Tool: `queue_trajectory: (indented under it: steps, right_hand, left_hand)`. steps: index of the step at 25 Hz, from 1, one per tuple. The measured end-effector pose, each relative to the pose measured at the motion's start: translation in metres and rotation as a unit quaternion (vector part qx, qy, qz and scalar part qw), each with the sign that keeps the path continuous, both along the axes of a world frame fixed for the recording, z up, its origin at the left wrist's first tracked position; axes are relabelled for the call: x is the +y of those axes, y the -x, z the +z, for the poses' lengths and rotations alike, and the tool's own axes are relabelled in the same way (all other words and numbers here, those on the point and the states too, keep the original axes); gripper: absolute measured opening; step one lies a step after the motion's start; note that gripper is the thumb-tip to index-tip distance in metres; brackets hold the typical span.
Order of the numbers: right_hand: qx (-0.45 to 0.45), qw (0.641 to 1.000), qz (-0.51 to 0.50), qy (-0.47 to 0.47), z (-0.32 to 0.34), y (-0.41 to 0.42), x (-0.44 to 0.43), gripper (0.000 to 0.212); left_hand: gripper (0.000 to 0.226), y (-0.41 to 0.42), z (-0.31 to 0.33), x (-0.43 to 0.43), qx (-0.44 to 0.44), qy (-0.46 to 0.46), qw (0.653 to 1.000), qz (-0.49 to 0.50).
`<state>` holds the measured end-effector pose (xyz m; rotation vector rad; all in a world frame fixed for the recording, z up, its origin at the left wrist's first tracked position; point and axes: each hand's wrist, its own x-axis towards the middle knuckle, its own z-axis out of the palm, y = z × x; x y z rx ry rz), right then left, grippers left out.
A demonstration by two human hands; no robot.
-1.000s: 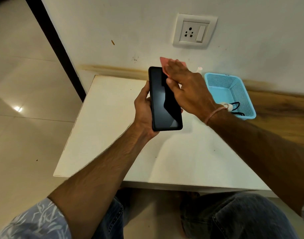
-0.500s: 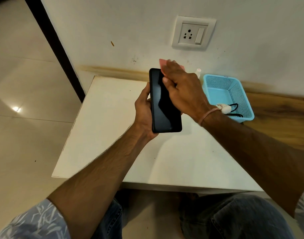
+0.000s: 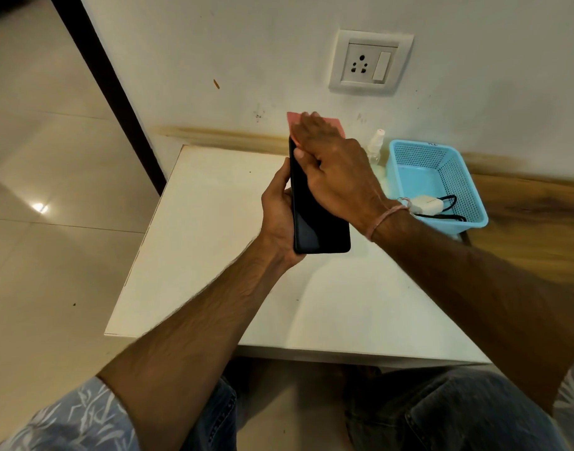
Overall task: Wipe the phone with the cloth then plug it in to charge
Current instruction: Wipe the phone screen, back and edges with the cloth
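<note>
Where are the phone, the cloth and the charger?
phone (image 3: 318, 222): head view, lower part of the dark screen.
cloth (image 3: 338, 128): head view, pink top-right corner.
charger (image 3: 425, 204): head view, white adapter body.

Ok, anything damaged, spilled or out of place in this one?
Only wear on the wall: a brown stain runs along its foot behind the table, plus a small orange fleck higher up. The phone, cloth and the charger in the basket look normal.
</note>
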<state>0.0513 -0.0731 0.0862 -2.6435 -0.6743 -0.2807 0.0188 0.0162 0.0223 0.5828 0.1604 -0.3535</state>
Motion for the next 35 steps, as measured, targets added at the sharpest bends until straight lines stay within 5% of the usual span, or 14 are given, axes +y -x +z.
queue_trajectory:
  steps: [3, 10, 16, 21, 27, 35]
  right_hand:
    - [-0.014, 0.998, 0.058, 0.001, 0.001, 0.003, 0.008, 0.045]
    - [0.021, 0.998, -0.055, -0.037, -0.001, -0.009, -0.021, 0.047]
    - [-0.024, 0.998, 0.057, -0.002, -0.006, -0.001, -0.016, 0.046]
    - [0.015, 0.998, -0.035, -0.054, -0.006, -0.004, -0.027, 0.048]
    - [-0.013, 0.998, 0.055, -0.005, -0.017, 0.033, -0.008, 0.045]
    - [0.005, 1.0, -0.017, 0.011, -0.005, 0.013, 0.0, 0.048]
  left_hand:
    - [0.048, 0.0, -0.001, 0.001, -0.005, 0.012, 1.0, 0.005]
    - [0.051, -0.001, -0.003, -0.002, -0.014, 0.015, 1.0, -0.013]
    - [0.047, -0.002, -0.004, -0.002, -0.007, 0.004, 1.0, -0.005]
    - [0.049, -0.003, -0.006, 0.001, -0.011, 0.014, 1.0, 0.011]
    - [0.053, -0.004, -0.007, 0.006, 0.001, 0.048, 0.999, 0.01]
    - [0.054, -0.002, -0.006, 0.0, -0.008, 0.025, 1.0, 0.01]
